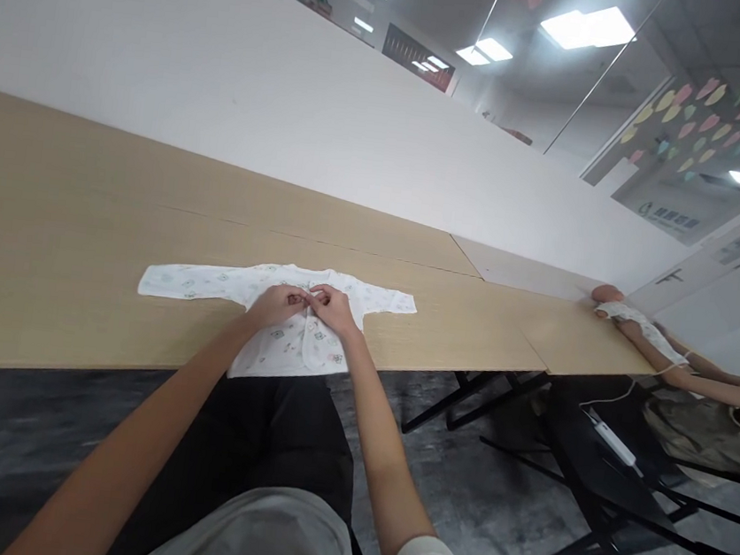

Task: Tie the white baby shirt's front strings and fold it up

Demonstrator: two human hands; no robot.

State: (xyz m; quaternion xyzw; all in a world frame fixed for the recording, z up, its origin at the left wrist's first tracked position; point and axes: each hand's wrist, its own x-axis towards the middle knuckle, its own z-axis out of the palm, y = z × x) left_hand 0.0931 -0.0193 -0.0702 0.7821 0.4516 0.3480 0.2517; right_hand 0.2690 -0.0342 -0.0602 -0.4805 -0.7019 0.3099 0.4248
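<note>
A white printed baby shirt (322,343) lies on the wooden table (86,192) with both sleeves spread sideways, its bottom hem at the table's front edge. My left hand (277,304) and my right hand (333,307) meet over the upper middle of the shirt, at its front opening. The fingers of each are pinched on the front edge of the shirt, thumbs and fingertips close together. Whether a fastener sits between the fingertips is too small to tell. Below the hands, the front flap hangs loose with a curved lower corner.
A white wall with glass above (232,84) runs behind the table. Far right, another person's arms (705,383) reach to a doll (609,294) and white cloth on the table. A black folding chair (614,483) holds a white power strip (615,441) with a cable.
</note>
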